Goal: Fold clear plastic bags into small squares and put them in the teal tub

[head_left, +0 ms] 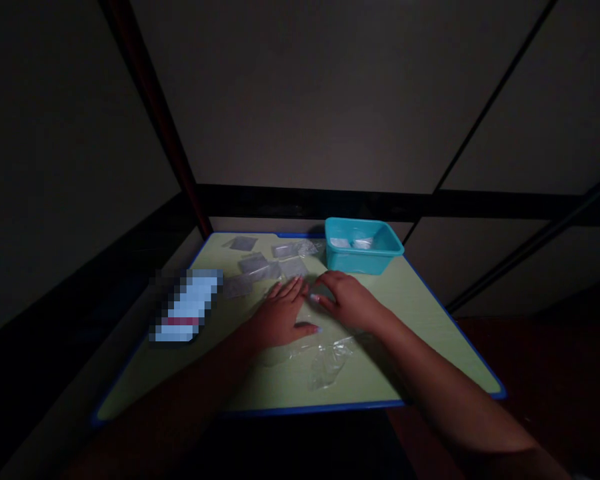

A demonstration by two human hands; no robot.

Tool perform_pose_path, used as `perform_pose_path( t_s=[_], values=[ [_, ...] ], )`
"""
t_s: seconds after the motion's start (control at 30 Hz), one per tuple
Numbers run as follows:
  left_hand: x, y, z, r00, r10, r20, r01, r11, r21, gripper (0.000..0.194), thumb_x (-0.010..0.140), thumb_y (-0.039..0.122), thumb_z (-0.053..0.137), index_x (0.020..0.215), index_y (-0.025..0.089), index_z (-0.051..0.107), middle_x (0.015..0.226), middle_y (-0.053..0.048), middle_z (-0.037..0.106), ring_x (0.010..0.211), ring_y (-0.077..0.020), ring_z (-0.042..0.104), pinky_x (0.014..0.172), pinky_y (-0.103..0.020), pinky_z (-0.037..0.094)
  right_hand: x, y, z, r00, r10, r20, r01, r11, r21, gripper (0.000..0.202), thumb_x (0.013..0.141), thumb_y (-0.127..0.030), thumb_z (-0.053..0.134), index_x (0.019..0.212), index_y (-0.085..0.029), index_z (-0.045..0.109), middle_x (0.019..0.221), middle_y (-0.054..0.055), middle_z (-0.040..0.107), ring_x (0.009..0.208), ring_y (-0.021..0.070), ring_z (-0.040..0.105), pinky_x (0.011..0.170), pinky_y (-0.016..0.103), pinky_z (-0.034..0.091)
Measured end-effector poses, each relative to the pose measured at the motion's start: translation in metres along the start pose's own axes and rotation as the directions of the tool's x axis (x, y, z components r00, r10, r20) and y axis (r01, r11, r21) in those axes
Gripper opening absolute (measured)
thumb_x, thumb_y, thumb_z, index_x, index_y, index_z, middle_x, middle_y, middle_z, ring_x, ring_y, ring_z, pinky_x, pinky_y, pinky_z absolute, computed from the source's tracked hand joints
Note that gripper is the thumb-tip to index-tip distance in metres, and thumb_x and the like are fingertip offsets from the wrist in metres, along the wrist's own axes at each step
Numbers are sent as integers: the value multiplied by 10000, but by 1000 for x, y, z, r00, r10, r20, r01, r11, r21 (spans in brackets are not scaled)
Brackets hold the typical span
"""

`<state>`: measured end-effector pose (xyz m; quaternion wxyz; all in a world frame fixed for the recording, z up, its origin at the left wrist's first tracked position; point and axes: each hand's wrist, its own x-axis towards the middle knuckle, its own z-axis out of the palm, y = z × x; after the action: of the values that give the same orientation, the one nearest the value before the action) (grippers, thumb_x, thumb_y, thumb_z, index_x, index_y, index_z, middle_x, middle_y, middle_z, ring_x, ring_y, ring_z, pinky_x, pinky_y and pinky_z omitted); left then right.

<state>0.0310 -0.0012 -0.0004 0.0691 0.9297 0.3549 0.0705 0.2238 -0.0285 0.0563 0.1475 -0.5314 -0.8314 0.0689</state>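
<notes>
My left hand (280, 319) lies palm down near the middle of the table, fingers spread, its fingertips close to the small flat packets (254, 263). Just right of it, my right hand (347, 300) is bent with thumb and forefinger apart, their tips near the left hand's fingers; nothing visible is between them. Crumpled clear plastic film (330, 360) lies on the table nearer to me, below both hands. Several grey, thin packets in clear wrapping are scattered beyond my left hand.
A turquoise basket (363, 261) with whitish items inside stands at the back right of the green table (420, 333), which has a blue edge. A pixelated, phone-like object (190, 307) lies at the left edge. A wall rises behind.
</notes>
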Motion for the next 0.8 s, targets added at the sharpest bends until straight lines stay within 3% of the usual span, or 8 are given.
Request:
perform_pose_path(
  t_s=[0.13, 0.23, 0.33, 0.4, 0.47, 0.6, 0.7, 0.8],
  values=[
    [-2, -3, 4, 1000, -8, -23, 8, 1000, 26, 774, 821, 660, 478, 1403, 153, 421, 1527, -210, 233, 1428, -334, 174, 1115, -560, 162, -15, -2, 0, 957, -133, 258, 140, 990, -10, 470, 869, -317, 573, 1290, -111, 537, 1306, 186, 553, 1184, 283, 524, 1009, 402, 368],
    [0, -5, 6, 995, -93, -41, 95, 994, 57, 801, 831, 632, 484, 1422, 100, 386, 1522, -231, 219, 1426, -360, 156, 1103, -593, 162, -24, 12, 4, 910, -118, 396, 138, 990, -21, 636, 885, -427, 546, 1428, -137, 386, 1520, 200, 267, 1397, 316, 259, 1098, 556, 200],
    [4, -5, 2, 976, -176, -125, 181, 983, 28, 764, 858, 559, 485, 1421, 55, 369, 1515, -251, 236, 1418, -383, 175, 1091, -609, 192, -30, 26, 11, 876, -108, 471, 113, 993, 17, 836, 850, -594, 516, 1505, -190, 190, 1555, 198, 33, 1441, 305, 65, 1096, 611, 103],
    [5, -2, -5, 973, -133, -189, 127, 991, -45, 704, 870, 495, 494, 1423, 79, 364, 1507, -230, 291, 1397, -362, 256, 1102, -558, 236, -32, 31, 15, 873, -124, 471, 118, 992, 42, 843, 849, -640, 471, 1511, -235, 142, 1556, 168, -28, 1440, 299, -3, 1094, 620, 37],
    [3, 4, -10, 976, 2, -218, -33, 989, -142, 623, 867, 418, 514, 1407, 135, 388, 1464, -176, 396, 1339, -304, 380, 1104, -460, 300, -35, 34, 17, 880, -133, 457, 122, 991, 54, 833, 843, -662, 455, 1508, -262, 152, 1556, 148, -44, 1435, 306, -34, 1089, 625, -3],
    [-5, 19, -9, 966, 211, -147, -249, 910, -331, 559, 823, 386, 598, 1335, 213, 456, 1348, -113, 510, 1215, -251, 500, 1026, -352, 417, -41, 35, 16, 882, -89, 463, 71, 996, 56, 812, 836, -677, 449, 1497, -268, 215, 1551, 134, -56, 1429, 320, -52, 1090, 621, -22],
    [-7, 23, -2, 966, 251, -65, -256, 889, -380, 656, 808, 413, 634, 1383, 228, 381, 1412, -109, 446, 1262, -266, 455, 1057, -391, 390, -43, 34, 12, 881, -50, 471, 30, 998, 50, 843, 815, -716, 433, 1488, -238, 261, 1544, 136, -83, 1426, 326, -64, 1096, 612, -18],
    [-6, 21, 3, 976, 215, -30, -212, 908, -362, 699, 821, 431, 620, 1404, 178, 328, 1460, -144, 376, 1321, -286, 385, 1081, -429, 357, -43, 31, 9, 858, -24, 513, 1, 999, 47, 970, 761, -758, 468, 1506, -224, 151, 1533, 152, -114, 1417, 336, -95, 1091, 615, -31]
  ],
)
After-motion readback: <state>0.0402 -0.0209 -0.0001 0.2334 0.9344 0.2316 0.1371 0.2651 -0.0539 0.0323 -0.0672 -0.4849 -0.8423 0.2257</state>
